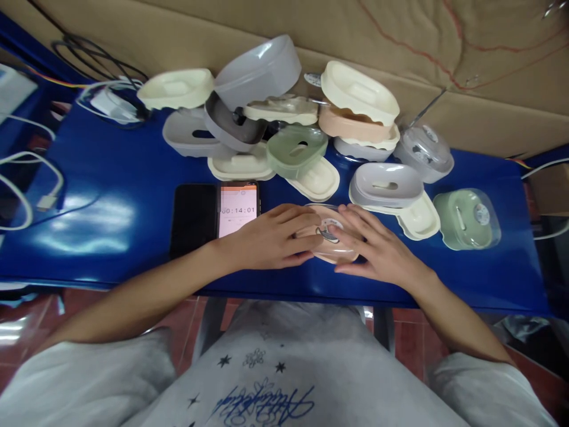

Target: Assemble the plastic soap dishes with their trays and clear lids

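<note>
A peach soap box (329, 254) with a clear lid and a round printed sticker sits on the blue table in front of my body. My left hand (272, 242) lies over its left side, fingers bent onto the lid. From the other side my right hand (383, 248) grips its right edge, fingertips touching the lid near the sticker. Both hands hide part of the box. Just beyond them are a cream soap tray (315, 178) and a lavender soap box (386, 184) lying on a cream piece.
A phone (239, 204) showing a timer lies by my left forearm, beside a dark panel (194, 216). Behind is a heap of soap box parts, including a green one (296, 148). A lidded green soap box (464, 219) stands right. Cables and a white charger (116, 107) are at back left.
</note>
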`<state>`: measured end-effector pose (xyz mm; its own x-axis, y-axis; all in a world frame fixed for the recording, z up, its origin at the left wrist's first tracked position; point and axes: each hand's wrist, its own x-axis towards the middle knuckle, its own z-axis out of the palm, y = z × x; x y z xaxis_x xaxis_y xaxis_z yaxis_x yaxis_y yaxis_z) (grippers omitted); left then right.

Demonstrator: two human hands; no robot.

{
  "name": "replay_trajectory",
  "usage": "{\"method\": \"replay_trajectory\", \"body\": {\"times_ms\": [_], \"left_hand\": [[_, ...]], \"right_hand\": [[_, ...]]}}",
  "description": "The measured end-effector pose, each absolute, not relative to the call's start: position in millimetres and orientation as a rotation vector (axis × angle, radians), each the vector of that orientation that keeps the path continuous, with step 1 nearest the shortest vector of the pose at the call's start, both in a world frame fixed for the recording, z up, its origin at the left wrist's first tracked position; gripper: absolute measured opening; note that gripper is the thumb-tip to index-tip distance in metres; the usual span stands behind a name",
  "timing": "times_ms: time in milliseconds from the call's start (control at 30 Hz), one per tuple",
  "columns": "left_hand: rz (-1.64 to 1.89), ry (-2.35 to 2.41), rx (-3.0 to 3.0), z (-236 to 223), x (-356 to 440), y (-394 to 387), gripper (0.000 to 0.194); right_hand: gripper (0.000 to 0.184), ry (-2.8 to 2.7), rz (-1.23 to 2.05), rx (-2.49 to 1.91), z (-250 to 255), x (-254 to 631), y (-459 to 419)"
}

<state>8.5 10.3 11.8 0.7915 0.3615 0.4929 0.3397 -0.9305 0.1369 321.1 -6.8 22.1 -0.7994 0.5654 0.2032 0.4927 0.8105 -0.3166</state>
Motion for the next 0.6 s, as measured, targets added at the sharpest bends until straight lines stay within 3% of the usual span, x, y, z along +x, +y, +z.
{"method": "replay_trajectory", "body": {"times_ms": [133, 300, 600], "left_hand": [[0.825, 0.587, 2.89, 9.1, 8.3, 10.7, 0.017], [0.759, 0.584, 2.776, 8.0, 6.8, 10.9, 0.036], [0.77, 0.578, 2.835, 11.4, 6.0, 13.3, 0.03]], "right_hand": [[0.097, -2.755, 0.218, -0.802, 27.1, 320.9, -8.8], [0.088, -2.759, 0.213, -0.864, 29.4, 319.2, -12.4], [0.082, -2.76, 0.096, -0.833, 22.3, 316.6, -13.7]]}}
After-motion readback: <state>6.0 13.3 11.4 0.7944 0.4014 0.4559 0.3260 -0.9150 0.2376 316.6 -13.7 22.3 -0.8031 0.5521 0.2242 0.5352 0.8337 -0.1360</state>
